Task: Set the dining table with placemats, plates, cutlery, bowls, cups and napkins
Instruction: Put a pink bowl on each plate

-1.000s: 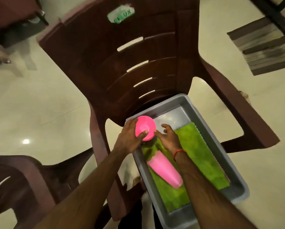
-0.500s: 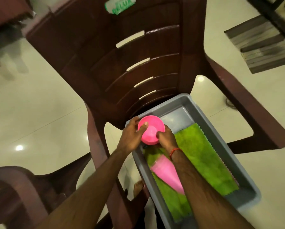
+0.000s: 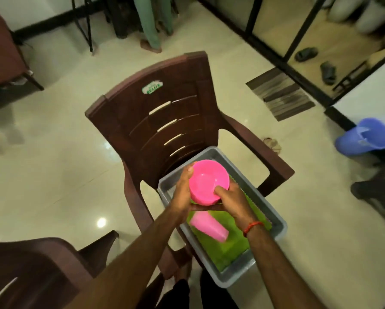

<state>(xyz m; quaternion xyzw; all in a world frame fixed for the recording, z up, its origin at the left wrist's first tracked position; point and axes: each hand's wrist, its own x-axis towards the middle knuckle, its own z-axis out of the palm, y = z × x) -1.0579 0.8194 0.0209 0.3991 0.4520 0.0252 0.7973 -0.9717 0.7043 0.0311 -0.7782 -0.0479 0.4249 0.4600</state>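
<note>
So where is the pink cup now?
Head view, lower centre: the pink cup lies on its side on the green cloth in the grey tub, just below the held pink bowl.

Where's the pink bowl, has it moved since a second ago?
Yes: the pink bowl has lifted up from the grey tub's far left corner, gripped by the left hand and right hand.
</note>
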